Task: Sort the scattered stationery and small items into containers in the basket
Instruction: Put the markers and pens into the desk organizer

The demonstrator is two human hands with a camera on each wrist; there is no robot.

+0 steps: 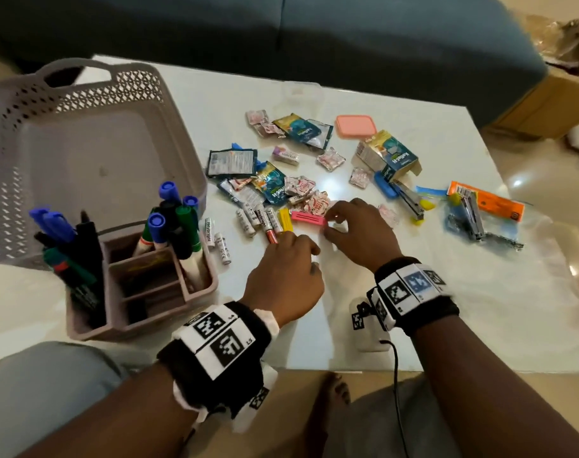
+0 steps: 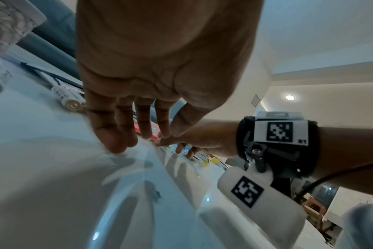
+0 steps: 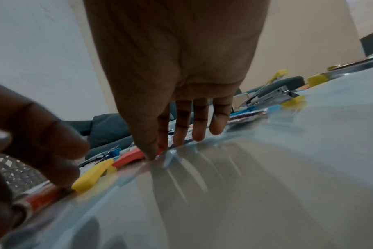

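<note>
A pink bar [image 1: 307,220] lies on the white table [image 1: 446,292] beside a yellow piece [image 1: 285,219] and a red tube [image 1: 271,233]. My right hand [image 1: 329,221] pinches the pink bar's right end between thumb and forefinger; in the right wrist view the pink bar [image 3: 130,156] shows just behind the thumb of that hand [image 3: 158,151]. My left hand [image 1: 298,246] hovers low with relaxed fingers by the red tube [image 3: 43,198] and holds nothing. Its fingertips [image 2: 117,146] reach the table. The grey basket [image 1: 17,160] stands at the far left.
A grey organizer [image 1: 149,322] with several markers [image 1: 169,219] sits in front of the basket. Batteries [image 1: 252,219], sachets [image 1: 303,186], a box [image 1: 387,157], a pink lid [image 1: 356,126], a stapler [image 1: 410,200] and a zip bag [image 1: 479,219] lie scattered. A sofa is behind the table.
</note>
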